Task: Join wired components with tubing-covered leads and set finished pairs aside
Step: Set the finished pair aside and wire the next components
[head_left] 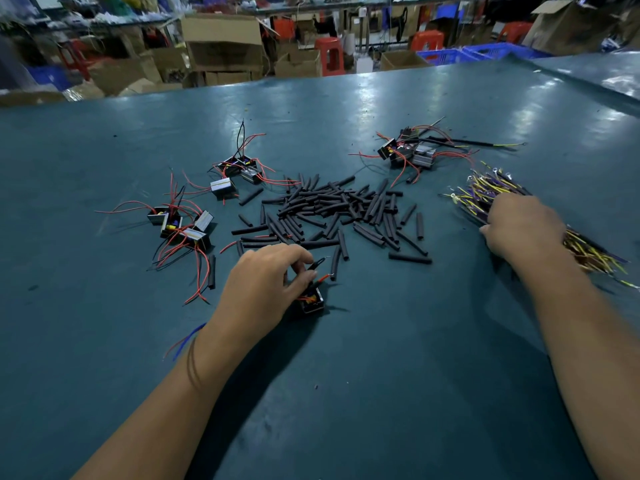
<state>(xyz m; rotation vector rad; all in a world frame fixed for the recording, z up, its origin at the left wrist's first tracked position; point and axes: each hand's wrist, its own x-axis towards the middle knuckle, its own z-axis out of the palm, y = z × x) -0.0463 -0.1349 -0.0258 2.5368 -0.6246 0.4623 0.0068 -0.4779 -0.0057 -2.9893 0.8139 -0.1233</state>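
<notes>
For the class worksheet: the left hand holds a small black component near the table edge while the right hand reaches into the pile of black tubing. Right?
Not quite. In the head view the right hand reaches into the bundle of yellow and purple leads, not the black tubing. The left hand does hold the component.

A glossy teal worktable (346, 393) fronts cardboard boxes (221, 46) and red stools (330, 55).
</notes>
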